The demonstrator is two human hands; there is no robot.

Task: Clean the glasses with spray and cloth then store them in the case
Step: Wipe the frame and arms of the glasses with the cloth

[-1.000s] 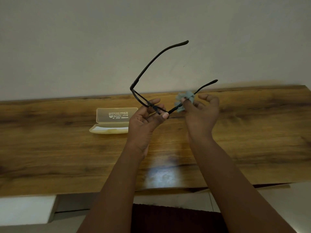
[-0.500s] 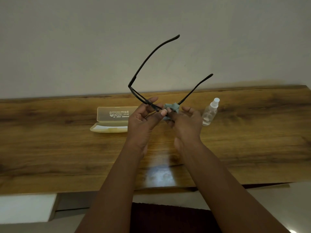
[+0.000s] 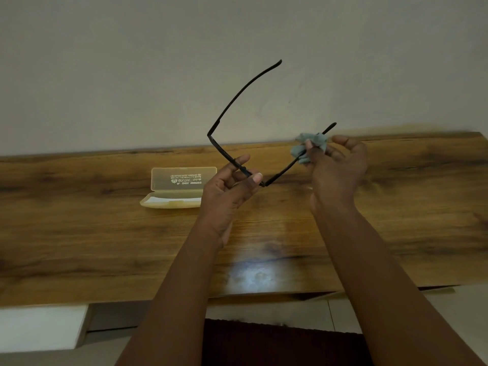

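Note:
Black-framed glasses [image 3: 239,101] are held up over the wooden table [image 3: 79,233], arms unfolded and pointing away from me. My left hand [image 3: 228,194] pinches the front of the frame between thumb and fingers. My right hand [image 3: 335,170] pinches a small grey-blue cloth [image 3: 311,143] around the right arm of the glasses, near its tip. The translucent yellow case [image 3: 174,188] lies open on the table, left of my left hand. The spray bottle is hidden behind my right hand.
A plain pale wall [image 3: 132,62] rises directly behind the table. A white surface [image 3: 39,328] sits below the table's front edge at lower left, and a dark red fabric [image 3: 264,344] lies between my forearms.
My right hand slid the cloth outward along the right arm of the glasses, from near the hinge toward the tip. It now covers the spray bottle. The left hand kept its hold.

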